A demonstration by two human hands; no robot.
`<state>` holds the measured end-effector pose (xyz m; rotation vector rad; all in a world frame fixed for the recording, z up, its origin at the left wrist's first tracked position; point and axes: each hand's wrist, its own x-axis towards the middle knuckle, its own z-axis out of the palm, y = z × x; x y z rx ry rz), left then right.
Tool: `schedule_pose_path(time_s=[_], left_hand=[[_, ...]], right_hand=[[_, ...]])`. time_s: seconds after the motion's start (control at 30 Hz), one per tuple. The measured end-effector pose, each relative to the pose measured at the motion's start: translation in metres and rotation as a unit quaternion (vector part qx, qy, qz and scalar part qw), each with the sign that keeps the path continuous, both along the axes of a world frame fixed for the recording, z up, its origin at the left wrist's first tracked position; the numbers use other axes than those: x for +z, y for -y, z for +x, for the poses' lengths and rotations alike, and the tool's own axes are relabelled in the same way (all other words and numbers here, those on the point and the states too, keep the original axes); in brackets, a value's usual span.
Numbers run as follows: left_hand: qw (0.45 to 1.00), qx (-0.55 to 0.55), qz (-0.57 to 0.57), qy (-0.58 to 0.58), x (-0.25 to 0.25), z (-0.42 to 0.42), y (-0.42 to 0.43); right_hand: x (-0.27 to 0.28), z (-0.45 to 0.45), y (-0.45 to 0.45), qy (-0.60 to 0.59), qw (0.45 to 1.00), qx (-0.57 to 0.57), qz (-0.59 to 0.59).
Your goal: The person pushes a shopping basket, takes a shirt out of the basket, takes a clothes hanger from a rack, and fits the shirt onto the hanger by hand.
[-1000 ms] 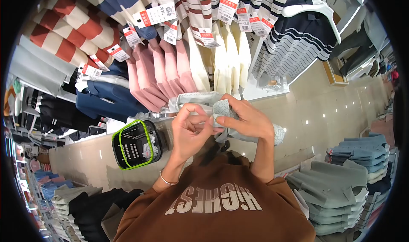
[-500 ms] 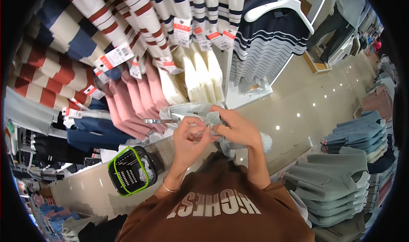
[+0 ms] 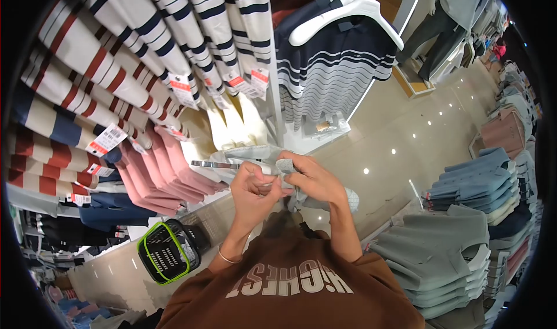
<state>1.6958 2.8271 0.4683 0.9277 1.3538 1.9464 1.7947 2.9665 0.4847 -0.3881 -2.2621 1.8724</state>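
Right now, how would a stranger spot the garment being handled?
Find the brown sweatshirt at bottom centre. Just above it, the right hand grips a pale grey garment; unlike the hanging clothes and stacked clothes, it is in hand.

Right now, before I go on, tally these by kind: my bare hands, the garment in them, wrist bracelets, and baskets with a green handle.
Bare hands (left hand, right hand): 2
Pale grey garment: 1
Bracelet: 1
Green-handled basket: 1
Total: 5
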Motion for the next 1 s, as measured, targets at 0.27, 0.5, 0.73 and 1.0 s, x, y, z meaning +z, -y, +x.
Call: schedule_pose_path(time_s=[0.27, 0.5, 0.73, 1.0], left_hand=[[0.999, -0.021, -0.022, 0.015, 0.009, 0.007, -0.055], [0.998, -0.04, -0.043, 0.022, 0.017, 0.011, -0.091], [0.994, -0.08, -0.067, 0.038, 0.023, 0.015, -0.117], [0.996, -0.024, -0.055, 0.066, 0.026, 0.026, -0.15]], right_hand=[[0.004, 0.012, -0.053, -0.01, 0.999, -0.022, -0.027], [0.01, 0.018, -0.088, -0.018, 0.999, -0.014, -0.036], [0.002, 0.032, -0.117, -0.04, 0.999, -0.005, -0.033], [-0.002, 0.025, -0.164, -0.053, 0.995, 0.062, -0.057]])
